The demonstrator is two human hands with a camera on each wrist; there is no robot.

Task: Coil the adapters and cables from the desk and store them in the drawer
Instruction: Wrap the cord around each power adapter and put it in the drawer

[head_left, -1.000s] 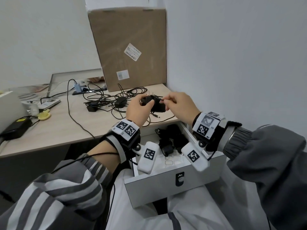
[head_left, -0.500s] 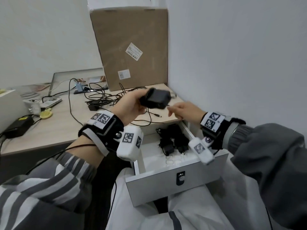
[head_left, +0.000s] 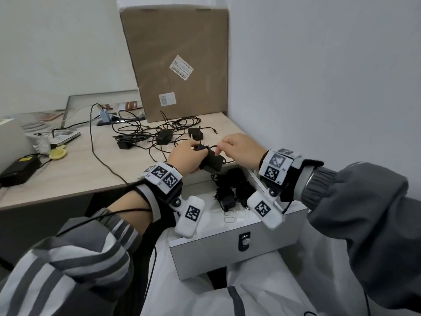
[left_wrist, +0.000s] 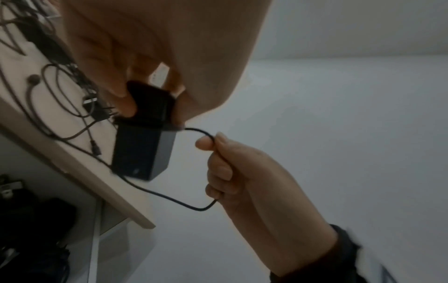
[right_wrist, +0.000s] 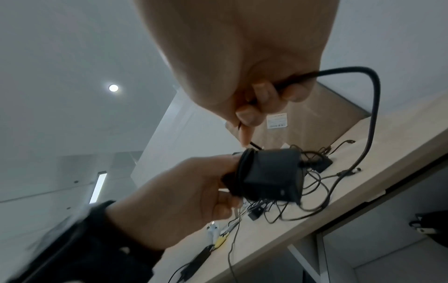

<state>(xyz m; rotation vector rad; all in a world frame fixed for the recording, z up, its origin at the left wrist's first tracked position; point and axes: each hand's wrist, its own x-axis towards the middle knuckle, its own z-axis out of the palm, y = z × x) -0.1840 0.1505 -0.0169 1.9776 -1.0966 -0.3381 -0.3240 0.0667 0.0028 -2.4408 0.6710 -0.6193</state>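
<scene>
We find the boxy black plastic power adapter [head_left: 210,164] held in the air over the near desk corner, above the open white drawer [head_left: 230,252]. The left hand [head_left: 185,159] clamps it at one end, fingers curled round the body where several turns of cord already sit. The right hand [head_left: 239,150] pinches the adapter's thin black cord [left_wrist: 169,199] between thumb and fingers, the slack trailing back over the pale wooden desk [head_left: 68,174] edge.

We judge the brick rigid, light and smooth-sided, best gripped across its flat faces; the cord is limp and springy, so the turns need a thumb on them or they will slip off.

The wall stands close on the right and the desk edge close behind; free room lies downward into the drawer, whose back already holds the stored black adapters [head_left: 234,190], leaving the front bare.
</scene>
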